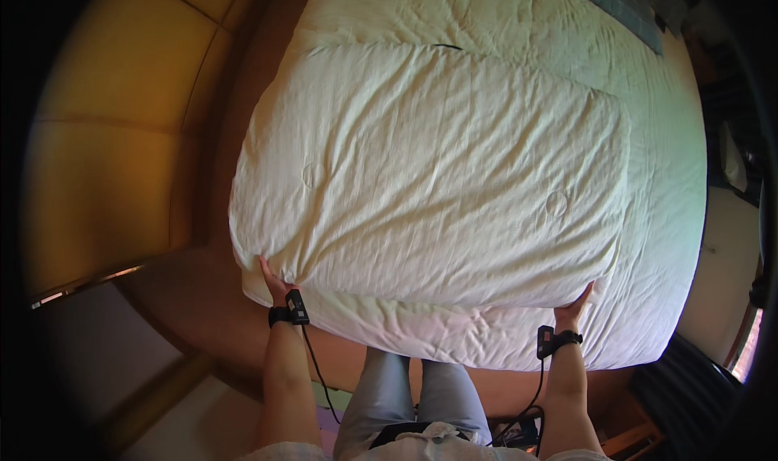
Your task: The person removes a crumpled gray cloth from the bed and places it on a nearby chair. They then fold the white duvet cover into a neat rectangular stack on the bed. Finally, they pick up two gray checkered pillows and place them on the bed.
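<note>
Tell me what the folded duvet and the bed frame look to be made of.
Duvet: matte cream woven fabric, probably cotton, finely creased, puffy with soft filling. Bed frame: looks like smooth reddish-brown wood or veneer with a slight sheen; grain not clear.

Two hands are in view: one left hand (273, 281) and one right hand (577, 305), each at a near corner of one folded white quilt (429, 177). Two black wrist devices are present, one on the left wrist (290, 309) and one on the right wrist (553, 340), with one thin black cable (318, 376) running from each. The quilt shows two round stitched tufts (556, 203) and lies on one bed (664, 177) with one padded brown headboard (105, 153).
</note>
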The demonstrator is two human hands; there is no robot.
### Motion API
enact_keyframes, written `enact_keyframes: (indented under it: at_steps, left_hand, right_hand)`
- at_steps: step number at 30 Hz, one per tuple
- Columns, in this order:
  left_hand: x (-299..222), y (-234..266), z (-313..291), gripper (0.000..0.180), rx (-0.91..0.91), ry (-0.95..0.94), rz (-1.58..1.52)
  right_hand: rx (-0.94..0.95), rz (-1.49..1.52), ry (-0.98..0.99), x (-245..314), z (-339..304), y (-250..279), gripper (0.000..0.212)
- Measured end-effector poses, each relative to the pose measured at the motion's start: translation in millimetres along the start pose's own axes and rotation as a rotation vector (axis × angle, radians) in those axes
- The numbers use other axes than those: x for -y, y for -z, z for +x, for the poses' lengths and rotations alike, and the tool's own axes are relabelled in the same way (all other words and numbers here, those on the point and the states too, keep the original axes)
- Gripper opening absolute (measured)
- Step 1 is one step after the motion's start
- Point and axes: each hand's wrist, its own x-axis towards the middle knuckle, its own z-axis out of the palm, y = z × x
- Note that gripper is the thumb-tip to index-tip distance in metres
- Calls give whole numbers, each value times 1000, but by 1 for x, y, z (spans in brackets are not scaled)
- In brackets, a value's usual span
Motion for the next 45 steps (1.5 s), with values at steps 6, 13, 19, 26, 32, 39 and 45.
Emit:
enact_keyframes:
  at_steps: [6,13,19,26,32,39,45]
  left_hand:
    - [-29,-10,-15,61,403,-326,106]
    - [-137,-36,-79,42,76,-695,7]
    - [-246,42,-209,71,204,-1199,403]
    - [-369,111,-336,70,48,-739,77]
    - [-428,256,-356,68,-410,-1205,492]
    - [-488,350,-455,54,-73,-835,-232]
    - [-513,345,-495,53,20,-673,-429]
  right_hand:
    - [213,20,119,7,-11,-75,43]
    - [611,5,353,82,-117,-133,44]
    - [754,-8,572,115,-273,-166,48]
    - [851,65,343,67,-363,-244,47]
    - [1008,64,50,-80,-450,-380,46]
    - [1094,-78,-93,-167,-556,-442,41]
    - [1077,-158,-340,-223,-582,-455,40]
